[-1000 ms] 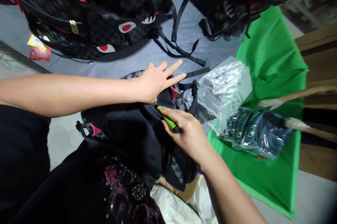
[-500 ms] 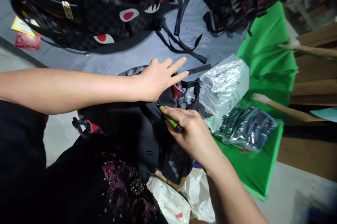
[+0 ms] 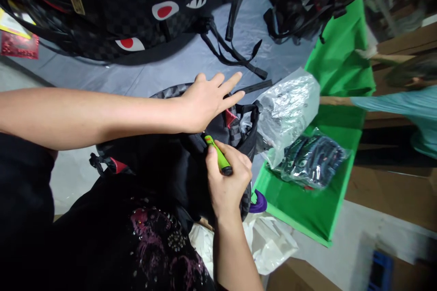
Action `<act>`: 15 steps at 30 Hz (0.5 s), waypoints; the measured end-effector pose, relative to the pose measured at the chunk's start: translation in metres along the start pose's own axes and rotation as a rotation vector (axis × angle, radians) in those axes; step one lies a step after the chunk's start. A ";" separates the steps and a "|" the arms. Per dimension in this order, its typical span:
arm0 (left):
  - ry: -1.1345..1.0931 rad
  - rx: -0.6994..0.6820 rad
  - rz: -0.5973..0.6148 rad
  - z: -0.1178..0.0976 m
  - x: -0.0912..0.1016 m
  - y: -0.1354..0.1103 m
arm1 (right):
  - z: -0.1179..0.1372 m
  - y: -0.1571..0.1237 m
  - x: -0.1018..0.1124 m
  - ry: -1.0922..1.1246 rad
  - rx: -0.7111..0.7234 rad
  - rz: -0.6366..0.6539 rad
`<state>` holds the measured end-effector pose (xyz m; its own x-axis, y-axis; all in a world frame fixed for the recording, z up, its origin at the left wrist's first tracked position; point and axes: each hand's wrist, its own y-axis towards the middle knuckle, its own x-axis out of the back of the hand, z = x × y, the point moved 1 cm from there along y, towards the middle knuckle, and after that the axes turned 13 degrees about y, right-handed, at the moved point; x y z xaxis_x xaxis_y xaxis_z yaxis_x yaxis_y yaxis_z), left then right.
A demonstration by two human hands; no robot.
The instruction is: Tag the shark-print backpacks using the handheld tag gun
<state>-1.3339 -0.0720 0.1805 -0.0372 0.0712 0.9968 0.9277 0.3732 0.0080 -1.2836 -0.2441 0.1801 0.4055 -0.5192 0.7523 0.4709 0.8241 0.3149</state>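
Observation:
A black backpack (image 3: pixel 164 168) with grey checked trim lies in front of me, against my body. My left hand (image 3: pixel 210 102) rests on its upper part, palm down with the fingers spread, holding nothing. In my right hand (image 3: pixel 230 175) is a lime-green marker pen (image 3: pixel 217 153) with a black end, pinched between thumb and fingers. Its thin dark tip points at the black fabric just below my left palm. Whether the tip touches the fabric is hard to see.
Larger checked backpacks (image 3: pixel 129 13) with red eyes and white teeth stand across the grey table (image 3: pixel 136 70). Clear plastic wrapping (image 3: pixel 290 99) and bagged dark items (image 3: pixel 312 159) lie at right by a green cloth-lined bin (image 3: pixel 293 211). Another person's teal sleeve (image 3: pixel 385 102) reaches over it.
My right hand has turned and its wrist has swung left, with the marker pen still in it. My left hand stays spread on the backpack. Another person's arm has come in from the right.

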 end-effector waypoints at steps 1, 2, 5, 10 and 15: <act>-0.009 0.000 0.001 0.000 0.001 0.000 | 0.001 0.000 -0.001 0.011 -0.008 -0.018; -0.015 0.002 0.004 0.000 0.001 0.000 | 0.001 -0.001 -0.001 0.021 -0.014 -0.025; -0.021 0.009 0.013 0.000 0.001 -0.001 | 0.003 0.000 -0.001 0.002 -0.030 -0.028; -0.019 0.006 0.005 0.000 -0.001 0.000 | 0.003 0.001 -0.002 0.039 -0.015 -0.012; 0.026 0.000 -0.003 0.000 -0.001 0.000 | 0.004 0.004 0.003 0.027 -0.051 0.060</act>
<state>-1.3337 -0.0718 0.1791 -0.0306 0.0458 0.9985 0.9277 0.3732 0.0114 -1.2841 -0.2415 0.1862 0.4551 -0.4761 0.7525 0.4845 0.8414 0.2393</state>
